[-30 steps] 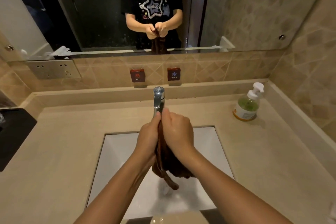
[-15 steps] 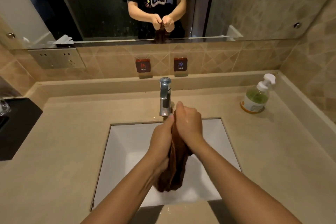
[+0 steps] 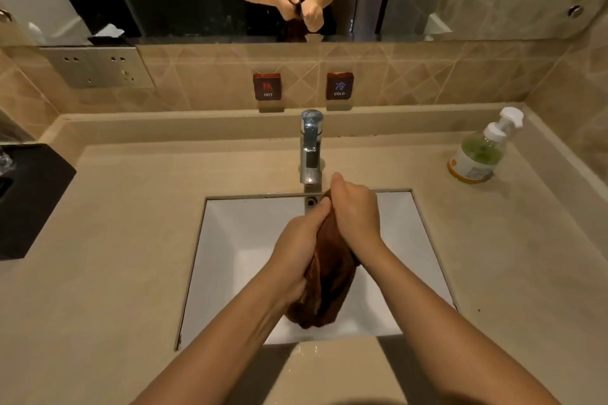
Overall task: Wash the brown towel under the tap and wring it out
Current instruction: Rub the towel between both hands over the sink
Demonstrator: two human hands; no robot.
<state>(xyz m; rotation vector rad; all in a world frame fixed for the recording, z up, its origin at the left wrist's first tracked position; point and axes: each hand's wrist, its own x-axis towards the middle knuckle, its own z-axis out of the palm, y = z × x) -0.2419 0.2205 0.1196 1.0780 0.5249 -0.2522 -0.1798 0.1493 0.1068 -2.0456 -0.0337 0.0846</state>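
Head view: curled hands (image 3: 297,250) (image 3: 357,214) clasp brown towel (image 3: 332,283).

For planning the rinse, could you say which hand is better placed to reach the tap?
Probably the right hand: it grips the top of the brown cloth towel beside the chrome tap; the left hand grips lower down.

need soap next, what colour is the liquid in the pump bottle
Green, in the clear pump bottle with a white pump; head view.
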